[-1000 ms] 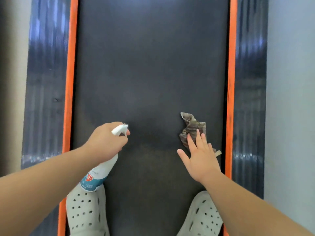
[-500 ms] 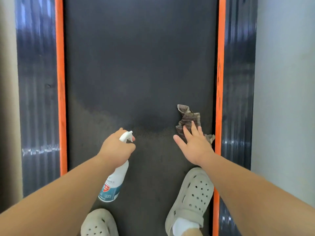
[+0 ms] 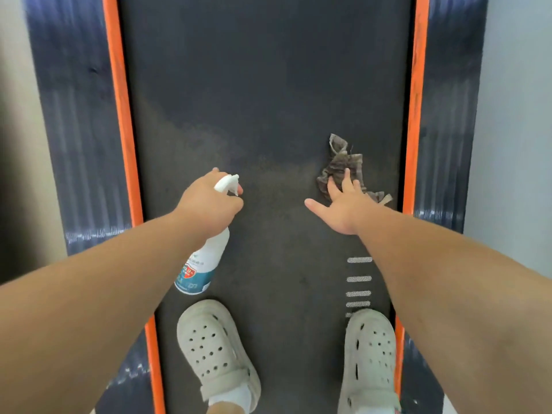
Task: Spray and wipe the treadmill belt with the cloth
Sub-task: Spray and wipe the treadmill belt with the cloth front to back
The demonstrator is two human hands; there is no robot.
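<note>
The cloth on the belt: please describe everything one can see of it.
The cloth is a brownish striped rag, thin-looking, crumpled into an uneven heap. It lies on the dark treadmill belt near the right orange strip. The right hand presses its near part with straight fingers; one corner sticks out beside the hand.

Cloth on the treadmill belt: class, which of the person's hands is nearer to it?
Right. The right hand lies with straight fingers on the cloth. The left hand grips the spray bottle, apart from the cloth, off to its left.
</note>
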